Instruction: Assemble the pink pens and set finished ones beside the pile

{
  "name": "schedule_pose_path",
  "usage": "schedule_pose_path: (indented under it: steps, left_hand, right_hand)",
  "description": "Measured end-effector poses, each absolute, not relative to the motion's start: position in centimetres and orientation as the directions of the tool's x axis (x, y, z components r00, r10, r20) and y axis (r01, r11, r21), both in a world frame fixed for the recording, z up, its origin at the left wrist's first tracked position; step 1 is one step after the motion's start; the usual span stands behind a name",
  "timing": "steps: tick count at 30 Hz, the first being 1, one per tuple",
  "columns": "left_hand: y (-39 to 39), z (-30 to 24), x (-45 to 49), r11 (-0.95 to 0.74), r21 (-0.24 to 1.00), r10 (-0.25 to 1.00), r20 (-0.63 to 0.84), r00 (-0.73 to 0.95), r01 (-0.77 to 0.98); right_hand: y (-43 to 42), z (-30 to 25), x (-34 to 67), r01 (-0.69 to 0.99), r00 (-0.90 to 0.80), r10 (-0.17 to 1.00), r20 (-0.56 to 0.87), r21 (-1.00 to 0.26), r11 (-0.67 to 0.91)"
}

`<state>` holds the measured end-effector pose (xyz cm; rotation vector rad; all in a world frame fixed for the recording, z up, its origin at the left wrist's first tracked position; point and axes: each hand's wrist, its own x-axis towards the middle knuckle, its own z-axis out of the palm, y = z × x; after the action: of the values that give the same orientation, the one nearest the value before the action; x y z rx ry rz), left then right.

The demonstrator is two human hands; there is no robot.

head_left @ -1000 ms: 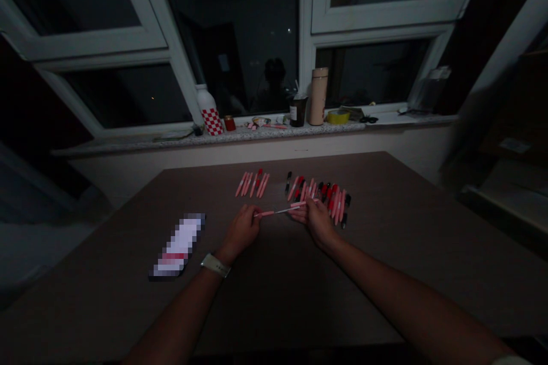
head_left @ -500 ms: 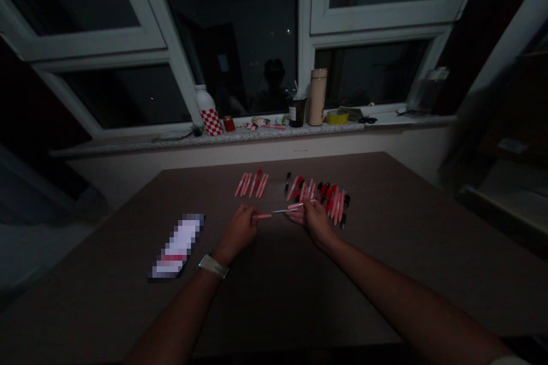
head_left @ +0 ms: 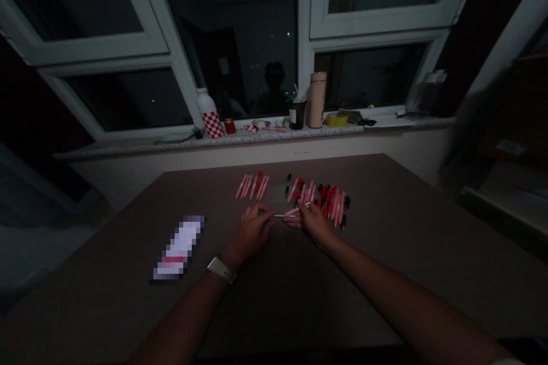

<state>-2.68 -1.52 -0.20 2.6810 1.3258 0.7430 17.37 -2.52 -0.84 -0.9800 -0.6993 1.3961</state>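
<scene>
- Workpiece: one pink pen (head_left: pixel 296 211), held roughly level between the two hands, with a thin silver shaft (head_left: pixel 279 215) exposed at its left portion
- Left hand (head_left: pixel 252 234): closed, fingertips pinched on the end of the silver shaft; any part of the pen inside the fingers is hidden
- Right hand (head_left: pixel 314 225): closed on the pink barrel, thumb on top, fingers beneath
- Hand spacing: the hands are near each other, not touching, with the silver shaft spanning the gap
- Left wrist: a pale watch (head_left: pixel 221 270) is worn on it
- 11 o'clock from the grip: a small group of pink pens (head_left: pixel 252 185) lies on the table, side by side
- 2 o'clock from the grip: a larger group of pink, red and black pen parts (head_left: pixel 321 202) lies just beyond the right hand
- 9 o'clock from the grip: a pixelated, flat package (head_left: pixel 178 249) lies tilted on the table (head_left: pixel 377 256)
- 12 o'clock, beyond the table: a granite windowsill (head_left: pixel 257 136) carries a red-checked white bottle (head_left: pixel 209 114), a dark cup (head_left: pixel 297 114), a beige flask (head_left: pixel 317 100) and a yellow tape roll (head_left: pixel 337 120)
</scene>
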Motion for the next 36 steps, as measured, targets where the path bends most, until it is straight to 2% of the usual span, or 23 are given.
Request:
schedule_pose_path:
  steps: [5, 13, 26, 36]
  left_hand:
    - [-1.4, -0.2, -2.5, -0.616, 0.230, 0.771, 0.371, 0.517, 0.754]
    - [-1.0, -0.1, -2.0, -0.580, 0.250, 0.798, 0.364, 0.480, 0.775]
    - [0.0, -1.1, -2.8, -0.546, 0.356, 0.827, 0.373, 0.421, 0.758]
    - [0.3, -1.3, -3.1, -0.547, 0.391, 0.830, 0.368, 0.419, 0.740]
  right_hand:
    - [-2.4, -1.2, 17.4, -0.462, 0.071, 0.989, -0.130, -0.883, -0.082]
    - [-2.6, -0.9, 17.4, -0.450, 0.078, 0.987, -0.142, -0.888, -0.092]
    - [-2.5, -1.1, 17.6, -0.469, 0.132, 0.983, -0.129, -0.882, -0.052]
    - [-2.7, -0.6, 17.9, -0.483, 0.109, 0.987, -0.116, -0.874, -0.050]
